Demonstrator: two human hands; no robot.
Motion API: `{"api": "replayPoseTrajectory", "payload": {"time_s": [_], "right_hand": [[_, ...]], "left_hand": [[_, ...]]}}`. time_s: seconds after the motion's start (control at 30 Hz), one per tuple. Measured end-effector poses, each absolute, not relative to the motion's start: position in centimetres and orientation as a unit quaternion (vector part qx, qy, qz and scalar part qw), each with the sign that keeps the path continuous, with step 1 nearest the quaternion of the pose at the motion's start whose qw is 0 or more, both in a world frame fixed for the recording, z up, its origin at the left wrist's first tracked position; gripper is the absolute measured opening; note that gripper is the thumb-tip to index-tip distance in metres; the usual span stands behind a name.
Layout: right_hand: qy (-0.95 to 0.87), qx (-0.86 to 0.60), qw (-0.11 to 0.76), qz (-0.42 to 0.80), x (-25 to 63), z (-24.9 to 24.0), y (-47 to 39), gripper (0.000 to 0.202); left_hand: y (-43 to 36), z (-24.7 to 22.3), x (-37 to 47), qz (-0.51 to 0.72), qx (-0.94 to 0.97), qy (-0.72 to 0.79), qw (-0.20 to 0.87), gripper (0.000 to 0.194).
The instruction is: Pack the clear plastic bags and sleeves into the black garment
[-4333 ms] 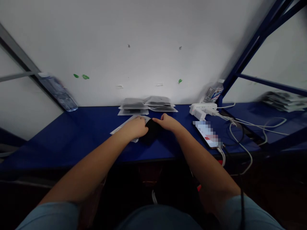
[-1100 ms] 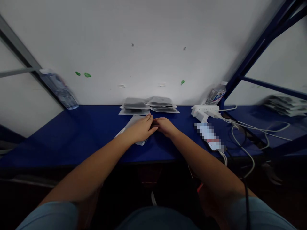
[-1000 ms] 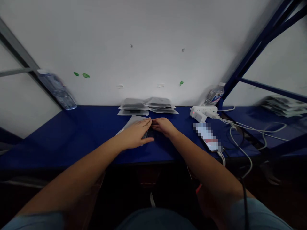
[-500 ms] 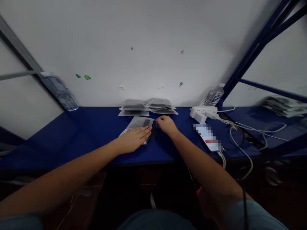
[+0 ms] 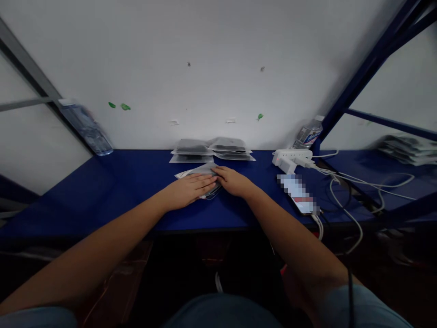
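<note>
"The right hand (image 5: 234, 181) has shifted left since the earlier frame — from beside the edge of the translucent bag (image 5: 204, 168) onto its right end."

"And where does that bag lie?"

"Mid-frame on the blue worktop (image 5: 112, 182), just below two stacks of bags (image 5: 229, 146)."

"The left hand (image 5: 187, 188)?"

"Flat over the bag, fingers straight and side by side. Whether the right one pinches anything — can't tell."

"Elsewhere?"

"A phone (image 5: 297, 193), right of centre, below a white power strip (image 5: 300, 155)."
</note>
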State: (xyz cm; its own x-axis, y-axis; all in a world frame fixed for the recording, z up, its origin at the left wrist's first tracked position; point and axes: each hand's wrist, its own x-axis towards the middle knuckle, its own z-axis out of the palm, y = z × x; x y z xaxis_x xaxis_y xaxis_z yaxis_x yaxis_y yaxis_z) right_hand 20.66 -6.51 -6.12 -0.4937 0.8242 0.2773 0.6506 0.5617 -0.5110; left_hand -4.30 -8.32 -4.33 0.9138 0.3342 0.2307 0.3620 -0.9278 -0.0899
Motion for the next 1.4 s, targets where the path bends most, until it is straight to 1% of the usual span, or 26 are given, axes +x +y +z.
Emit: {"api": "replayPoseTrajectory", "payload": {"time_s": [0.1, 0.23, 0.3, 0.43, 0.5, 0.57, 0.67, 0.8, 0.93, 1.03, 1.13, 1.27, 1.4], "right_hand": [[-0.825, -0.490, 0.234, 0.158, 20.8, -6.3, -6.6, 0.049], [-0.812, -0.510, 0.253, 0.128, 20.3, -5.6, -7.5, 0.052], [-0.839, -0.463, 0.267, 0.098, 19.9, -4.9, -8.2, 0.049], [-0.885, -0.333, 0.312, 0.091, 19.2, -3.3, -9.4, 0.031], [-0.876, -0.320, 0.345, 0.102, 18.9, -2.9, -9.8, 0.026], [-0.868, -0.314, 0.369, 0.106, 18.7, -2.8, -10.0, 0.028], [-0.877, -0.286, 0.374, 0.097, 18.2, -3.0, -10.1, 0.032], [-0.884, -0.270, 0.376, 0.056, 17.5, -3.2, -10.3, 0.023], [-0.883, -0.257, 0.392, 0.000, 17.2, -3.3, -10.4, 0.018], [-0.875, -0.230, 0.426, -0.018, 17.1, -3.5, -10.4, 0.014], [-0.863, -0.223, 0.451, -0.042, 17.0, -3.6, -10.3, 0.011], [-0.860, -0.251, 0.437, -0.080, 17.2, -3.4, -10.4, 0.014], [-0.868, -0.279, 0.403, -0.075, 17.7, -3.2, -10.3, 0.014]], "left_hand": [[-8.1, -4.4, -4.3, -0.133, -0.971, -0.189, 0.060, 0.048], [-7.7, -4.9, -4.4, -0.156, -0.969, -0.182, 0.059, 0.047], [-7.7, -4.9, -4.5, -0.176, -0.964, -0.190, 0.058, 0.048], [-8.1, -4.3, -4.7, -0.233, -0.945, -0.226, 0.046, 0.053], [-8.4, -4.0, -4.6, -0.255, -0.936, -0.240, 0.043, 0.053], [-8.8, -3.8, -4.4, -0.271, -0.928, -0.255, 0.036, 0.051], [-9.1, -3.8, -4.0, -0.280, -0.918, -0.279, 0.016, 0.047], [-9.0, -4.0, -4.0, -0.291, -0.916, -0.278, 0.006, 0.045], [-8.8, -4.0, -4.3, -0.329, -0.914, -0.234, 0.039, 0.042], [-8.7, -3.8, -4.5, -0.360, -0.912, -0.181, 0.082, 0.041], [-8.7, -3.7, -4.5, -0.377, -0.906, -0.163, 0.099, 0.040], [-8.8, -3.6, -4.3, -0.403, -0.895, -0.172, 0.082, 0.037], [-9.0, -3.4, -4.5, -0.431, -0.881, -0.186, 0.059, 0.036]]}}
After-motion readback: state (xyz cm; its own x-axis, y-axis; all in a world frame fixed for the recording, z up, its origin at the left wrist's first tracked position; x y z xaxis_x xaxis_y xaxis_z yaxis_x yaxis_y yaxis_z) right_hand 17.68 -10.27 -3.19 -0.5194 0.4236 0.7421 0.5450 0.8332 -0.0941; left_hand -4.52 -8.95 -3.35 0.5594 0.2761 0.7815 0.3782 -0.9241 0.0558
